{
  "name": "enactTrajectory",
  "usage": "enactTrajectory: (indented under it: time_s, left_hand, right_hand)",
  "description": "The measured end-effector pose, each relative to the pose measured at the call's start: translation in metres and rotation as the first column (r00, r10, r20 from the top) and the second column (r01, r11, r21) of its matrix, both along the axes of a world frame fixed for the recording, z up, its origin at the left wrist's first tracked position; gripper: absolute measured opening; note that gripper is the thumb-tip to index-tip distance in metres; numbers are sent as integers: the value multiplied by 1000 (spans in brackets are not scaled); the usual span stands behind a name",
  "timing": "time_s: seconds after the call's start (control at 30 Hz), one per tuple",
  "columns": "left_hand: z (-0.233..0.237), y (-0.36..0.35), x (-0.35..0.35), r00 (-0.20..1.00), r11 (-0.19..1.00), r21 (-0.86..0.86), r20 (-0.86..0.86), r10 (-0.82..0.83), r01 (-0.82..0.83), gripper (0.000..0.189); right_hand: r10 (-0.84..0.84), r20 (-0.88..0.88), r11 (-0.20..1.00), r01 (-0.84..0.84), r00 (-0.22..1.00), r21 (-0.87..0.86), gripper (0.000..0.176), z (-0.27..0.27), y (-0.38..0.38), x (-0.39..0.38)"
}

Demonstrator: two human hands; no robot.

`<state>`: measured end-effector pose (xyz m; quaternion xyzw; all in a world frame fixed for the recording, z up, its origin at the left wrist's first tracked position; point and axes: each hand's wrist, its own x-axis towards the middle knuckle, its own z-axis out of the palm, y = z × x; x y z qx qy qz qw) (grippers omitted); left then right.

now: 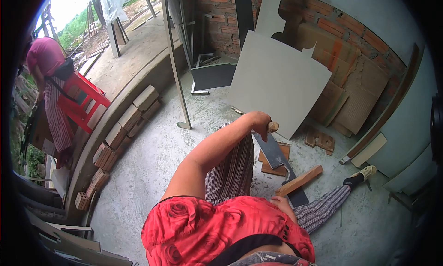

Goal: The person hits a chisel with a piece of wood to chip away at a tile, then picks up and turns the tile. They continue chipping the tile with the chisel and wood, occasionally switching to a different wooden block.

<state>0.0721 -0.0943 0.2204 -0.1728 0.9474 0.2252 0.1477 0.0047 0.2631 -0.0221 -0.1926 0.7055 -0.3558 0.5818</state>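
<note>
My left hand [261, 124] is raised in front of me, its fingers wrapped round a wooden handle [273, 126]. The rounded end of the handle sticks out to the right of the fist; the rest of the tool is hidden. Low by my red rose-patterned top, my right hand [282, 207] grips the near end of a wood block [301, 180]. That block slants up to the right across a dark grey panel [298, 192] with a chipped pale edge. A blue-grey piece [271, 151] and a brown wooden board [273, 166] lie just beyond, between my legs.
A large pale panel [279, 81] leans ahead, with cardboard [357, 88] behind it. A reddish-brown block [319, 141] lies on the floor. Bricks [121, 136] line the raised ledge at left. Near a red stool [83, 100], another person [48, 63] bends over. A metal post [177, 77] stands ahead.
</note>
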Motion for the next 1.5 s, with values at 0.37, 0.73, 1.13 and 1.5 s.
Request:
enactTrajectory:
  time_s: [0.37,0.73,1.13,1.5]
  left_hand:
    - [-5,-1,0,1000,1000,-9,14,3,-3,46]
    - [2,2,8,1000,1000,-21,19,8,-7,48]
    - [14,7,31,997,995,61,-8,76,-75,45]
    - [34,16,58,938,999,54,-346,23,-5,46]
  right_hand:
    - [-14,34,1000,14,999,-3,43,-22,8,-1]
    - [-57,69,998,59,996,-18,42,-28,9,3]
    - [5,34,1000,-5,999,13,49,-20,7,4]
    - [-247,-18,965,247,969,91,35,8,-20,-13]
